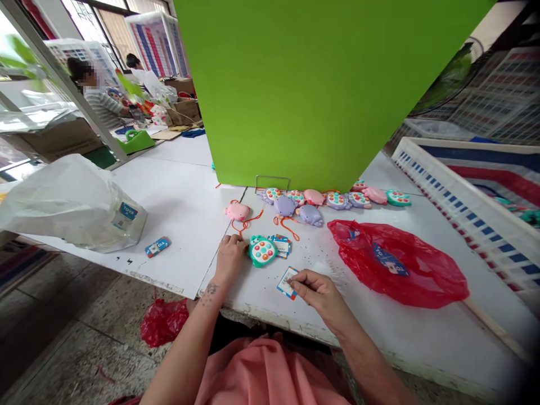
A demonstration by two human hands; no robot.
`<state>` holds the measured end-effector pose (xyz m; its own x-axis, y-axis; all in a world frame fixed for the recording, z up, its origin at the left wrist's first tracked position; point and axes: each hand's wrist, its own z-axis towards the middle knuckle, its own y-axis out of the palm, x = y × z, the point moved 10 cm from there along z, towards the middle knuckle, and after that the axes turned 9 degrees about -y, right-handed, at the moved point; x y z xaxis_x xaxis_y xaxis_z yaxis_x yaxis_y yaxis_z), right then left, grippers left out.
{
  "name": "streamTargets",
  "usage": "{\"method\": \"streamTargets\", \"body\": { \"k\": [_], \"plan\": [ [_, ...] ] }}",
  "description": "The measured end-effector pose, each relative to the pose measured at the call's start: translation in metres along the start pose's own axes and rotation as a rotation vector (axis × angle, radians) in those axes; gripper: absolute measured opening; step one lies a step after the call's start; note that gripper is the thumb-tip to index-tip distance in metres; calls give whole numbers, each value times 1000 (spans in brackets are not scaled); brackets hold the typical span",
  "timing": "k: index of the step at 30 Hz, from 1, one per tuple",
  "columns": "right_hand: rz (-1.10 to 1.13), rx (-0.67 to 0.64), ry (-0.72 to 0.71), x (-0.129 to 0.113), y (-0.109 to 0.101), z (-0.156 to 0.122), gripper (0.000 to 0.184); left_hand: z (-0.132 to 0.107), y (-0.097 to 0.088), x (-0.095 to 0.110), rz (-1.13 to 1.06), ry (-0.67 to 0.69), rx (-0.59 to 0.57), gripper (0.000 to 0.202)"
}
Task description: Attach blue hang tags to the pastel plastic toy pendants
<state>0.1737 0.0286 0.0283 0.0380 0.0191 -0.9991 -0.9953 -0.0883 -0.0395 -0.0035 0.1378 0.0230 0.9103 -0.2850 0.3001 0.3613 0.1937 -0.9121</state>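
Observation:
My right hand (pixel 316 289) pinches a small printed tag card (pixel 287 282) between thumb and fingers, just over the tabletop near the front edge. My left hand (pixel 232 256) rests on the table with its fingers curled, at the left side of a turquoise turtle-shaped toy (pixel 262 251) with coloured buttons. What those fingers hold, if anything, is hidden. Several more tag cards (pixel 282 245) lie partly under the toy's right side. Above my left hand is a pink toy (pixel 237 211) with an orange cord (pixel 253 217).
Pink, purple and turquoise toys (pixel 284 206) lie in a row before a tall green panel (pixel 287 95). A red plastic bag (pixel 405 270) with a tag inside lies right. A white bag (pixel 76 208) and loose tag (pixel 157 247) are left. A white crate (pixel 459 208) stands far right. Two people sit behind.

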Motion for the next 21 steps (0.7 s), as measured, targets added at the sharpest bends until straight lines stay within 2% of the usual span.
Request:
{"method": "streamTargets", "body": {
  "k": [5, 8, 12, 14, 17, 21],
  "plan": [
    [16, -38, -13, -1, 9, 4, 22, -18, -5, 6, 55, 27, -40, 20],
    [9, -110, -27, 0, 26, 7, 20, -37, -14, 14, 69, 8, -83, 20],
    [-27, -212, -29, 2, 52, 8, 15, -60, -23, 34, 37, 15, -185, 19],
    [-42, -246, -13, 5, 60, 6, 14, -66, -27, 41, -75, 9, -216, 17],
    [-65, -251, 31, 14, 63, 3, 15, -69, -26, 38, -405, -86, -267, 14],
    [-88, -206, 56, 28, 56, 2, 17, -74, -3, 23, -920, -315, -421, 21]
  ]
}}
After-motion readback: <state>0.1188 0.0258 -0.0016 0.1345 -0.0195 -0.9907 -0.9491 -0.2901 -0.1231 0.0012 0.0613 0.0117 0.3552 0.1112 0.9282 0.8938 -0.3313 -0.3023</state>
